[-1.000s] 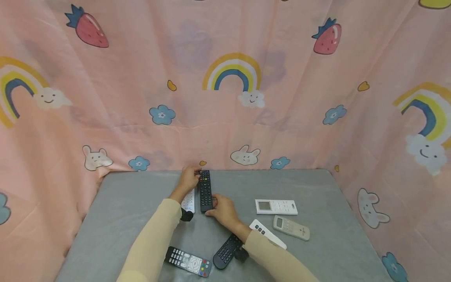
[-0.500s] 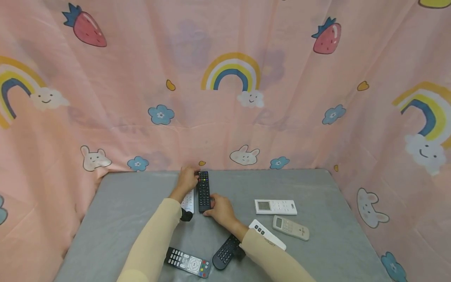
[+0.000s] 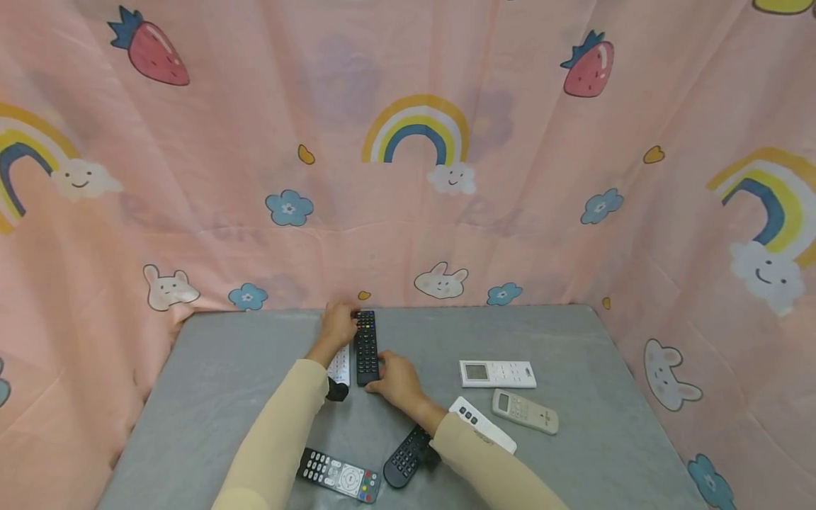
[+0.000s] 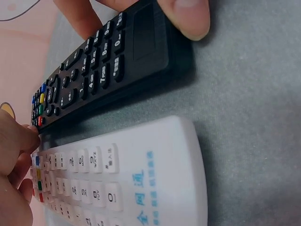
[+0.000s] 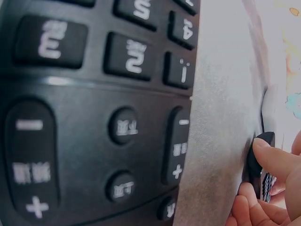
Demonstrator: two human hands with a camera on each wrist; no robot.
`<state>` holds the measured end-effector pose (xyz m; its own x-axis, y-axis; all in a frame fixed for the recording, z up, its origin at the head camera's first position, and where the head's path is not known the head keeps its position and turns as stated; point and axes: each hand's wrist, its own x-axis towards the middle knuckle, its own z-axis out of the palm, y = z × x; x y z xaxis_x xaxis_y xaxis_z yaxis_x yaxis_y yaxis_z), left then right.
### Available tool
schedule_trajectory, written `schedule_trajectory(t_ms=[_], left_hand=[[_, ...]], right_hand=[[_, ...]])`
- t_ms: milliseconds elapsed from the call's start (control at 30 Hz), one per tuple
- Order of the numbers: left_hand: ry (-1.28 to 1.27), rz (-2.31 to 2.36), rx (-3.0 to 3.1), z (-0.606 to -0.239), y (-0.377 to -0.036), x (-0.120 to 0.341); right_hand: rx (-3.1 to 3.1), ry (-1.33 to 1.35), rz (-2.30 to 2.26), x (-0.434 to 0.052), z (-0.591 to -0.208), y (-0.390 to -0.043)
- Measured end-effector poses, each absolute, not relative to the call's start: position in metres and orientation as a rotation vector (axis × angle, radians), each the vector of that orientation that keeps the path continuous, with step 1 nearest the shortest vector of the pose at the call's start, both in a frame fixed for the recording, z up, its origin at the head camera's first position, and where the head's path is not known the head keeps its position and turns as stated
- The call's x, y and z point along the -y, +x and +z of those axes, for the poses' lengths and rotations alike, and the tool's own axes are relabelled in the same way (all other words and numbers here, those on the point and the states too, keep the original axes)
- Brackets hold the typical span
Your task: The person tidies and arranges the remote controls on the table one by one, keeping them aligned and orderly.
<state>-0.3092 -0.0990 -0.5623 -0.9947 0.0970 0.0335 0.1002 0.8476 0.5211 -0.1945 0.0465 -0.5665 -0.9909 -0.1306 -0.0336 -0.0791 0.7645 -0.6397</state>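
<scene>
- Black remote (image 3: pixel 366 348) is laid on the grey tabletop (image 3: pixel 217 382), its long axis running straight away from the person, coloured buttons at the far end by the curtain (image 3: pixel 408 177).
- Far end is met by the left hand (image 3: pixel 338 323), fingers curled against the top corner; in the left wrist view a fingertip (image 4: pixel 21 136) is seen touching the end beside the coloured keys.
- Near end is pinched by the right hand (image 3: pixel 395 377), thumb and fingers closed on the bottom corner; the thumb (image 4: pixel 188 16) is seen pressed on that edge.
- White remote (image 3: pixel 341 365) is lying parallel, just beside the black one on its left, partly hidden under the left wrist.
- Both hands are equally engaged, one at each end of the axis.
- Other remotes are scattered nearer the person and off to the right, untouched.
</scene>
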Motion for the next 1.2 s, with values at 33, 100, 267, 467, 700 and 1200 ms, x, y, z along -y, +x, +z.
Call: schedule_trajectory(t_ms=[33, 100, 267, 467, 700, 1200], left_hand=[[-0.156, -0.849, 3.013, -0.561, -0.309, 0.099], [-0.149, -0.851, 3.015, -0.56, -0.307, 0.098], [-0.147, -0.849, 3.018, -0.558, -0.307, 0.098], [-0.153, -0.915, 3.014, -0.558, -0.307, 0.103], [-0.312, -1.106, 2.819, -0.548, -0.3, 0.117], [-0.32, -1.358, 2.773, -0.537, -0.211, 0.186]], right_hand=[[-2.882, -0.173, -1.035, -0.046, -0.566, -0.194], [-2.884, -0.178, -1.035, -0.046, -0.566, -0.194], [-2.882, -0.18, -1.027, -0.046, -0.565, -0.194], [-2.855, -0.203, -1.005, -0.048, -0.564, -0.195], [-2.768, -0.219, -1.1, -0.058, -0.556, -0.19], [-2.694, -0.464, -1.215, -0.091, -0.536, -0.144]])
